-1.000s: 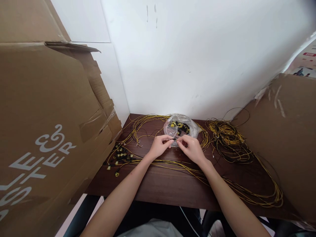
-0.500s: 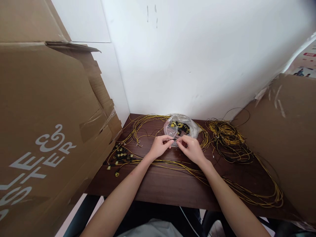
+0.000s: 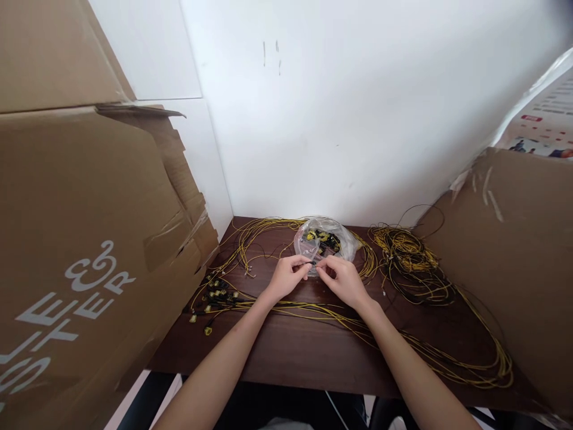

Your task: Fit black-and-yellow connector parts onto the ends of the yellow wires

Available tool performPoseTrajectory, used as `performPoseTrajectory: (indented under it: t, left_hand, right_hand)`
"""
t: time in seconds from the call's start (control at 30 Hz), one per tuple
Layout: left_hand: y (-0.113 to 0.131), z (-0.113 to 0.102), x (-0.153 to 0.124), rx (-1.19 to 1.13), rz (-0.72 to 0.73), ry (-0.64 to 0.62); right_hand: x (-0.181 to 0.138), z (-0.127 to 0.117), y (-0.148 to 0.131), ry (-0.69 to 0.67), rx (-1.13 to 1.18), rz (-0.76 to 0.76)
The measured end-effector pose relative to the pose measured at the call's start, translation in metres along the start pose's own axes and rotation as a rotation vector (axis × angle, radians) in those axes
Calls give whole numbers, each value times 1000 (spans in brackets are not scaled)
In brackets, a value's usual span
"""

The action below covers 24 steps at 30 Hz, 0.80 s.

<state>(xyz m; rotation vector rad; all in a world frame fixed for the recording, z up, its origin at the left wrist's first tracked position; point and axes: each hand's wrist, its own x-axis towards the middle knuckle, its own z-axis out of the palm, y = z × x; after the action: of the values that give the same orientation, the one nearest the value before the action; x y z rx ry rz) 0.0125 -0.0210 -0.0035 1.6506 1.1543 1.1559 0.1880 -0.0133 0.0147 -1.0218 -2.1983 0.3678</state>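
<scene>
At a dark wooden table [image 3: 290, 355] backed by a white wall [image 3: 340, 119], a worker's left hand [image 3: 287, 278] pinches a small dark piece [image 3: 312, 263] between thumb and fingertips, while the right hand [image 3: 344, 280] closes thumb and fingers on its other end; the exact grip there is too small to make out. The piece is held up just in front of a clear plastic bag [image 3: 351, 240] of black-and-yellow parts [image 3: 329, 241].

So small a piece could slip from the fingertips and be lost among the parts or the wires. Yellow-and-black wires [image 3: 324, 310] pass beneath both forearms, and a sleeveless sweep of an arm might drag them, scattering the yellow-tipped connectors [image 3: 219, 294] at left. The tangled coil [image 3: 407, 254] at right could snag any strand pulled from it.

Cardboard boxes hem in both sides, the left box [image 3: 85, 197] leaning close to the connectors, the right box [image 3: 514, 245] beside the coil. The wall closes off the rear. The freest room lies toward the worker, over bare wood between the wires and the table's front edge, where anything sliding too far could drop off.
</scene>
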Motion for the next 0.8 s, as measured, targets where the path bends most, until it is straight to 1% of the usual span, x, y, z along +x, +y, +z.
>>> performPoseTrajectory:
  t: [0.47,0.8]
  left_hand:
    - [7,-2,0,64,-19,9]
    - [2,-2,0,147,-45,-5]
  right_hand:
    - [2,3,-4,-2,-11,-12]
    - [1,11,2,-38,21,49]
